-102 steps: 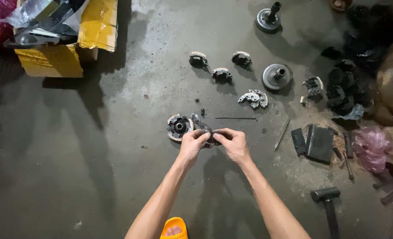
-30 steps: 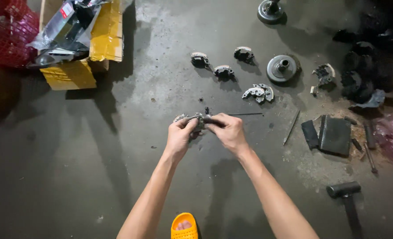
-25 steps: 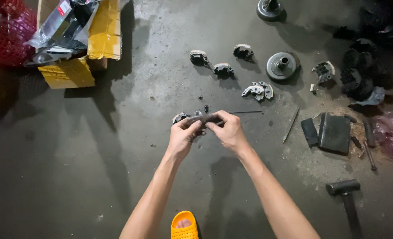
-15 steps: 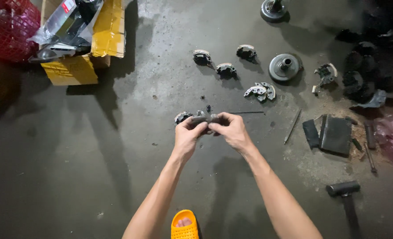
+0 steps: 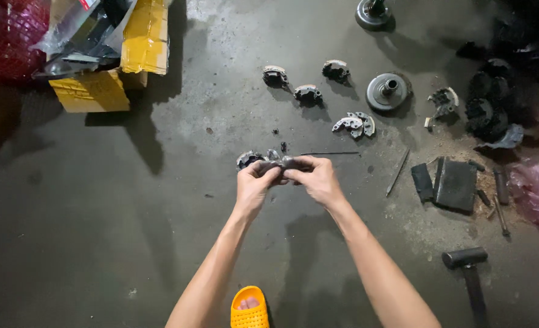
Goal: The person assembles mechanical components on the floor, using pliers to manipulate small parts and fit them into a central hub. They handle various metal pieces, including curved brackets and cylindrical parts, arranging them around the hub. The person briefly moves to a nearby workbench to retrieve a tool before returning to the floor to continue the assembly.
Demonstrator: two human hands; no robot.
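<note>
Both my hands are held out over a grey concrete floor (image 5: 160, 231), pinching one small dark metal part (image 5: 280, 164) between them. My left hand (image 5: 254, 185) grips its left end, and my right hand (image 5: 318, 179) grips its right end. Just beyond my left hand a round metal hub (image 5: 249, 160) lies on the floor, partly hidden by my fingers. A thin rod (image 5: 330, 153) lies just past my right hand.
Curved metal shoes (image 5: 275, 75) (image 5: 308, 93) (image 5: 336, 69) (image 5: 354, 124) and a round drum (image 5: 388, 91) lie farther out. Dark blocks (image 5: 455, 184) and a hammer (image 5: 467, 267) sit at right, a yellow cardboard box (image 5: 99, 79) at upper left. My orange sandal (image 5: 249, 308) is below.
My hands have stayed together on the small part, shifting only slightly and turning it between the fingers. The view has drifted a little.
</note>
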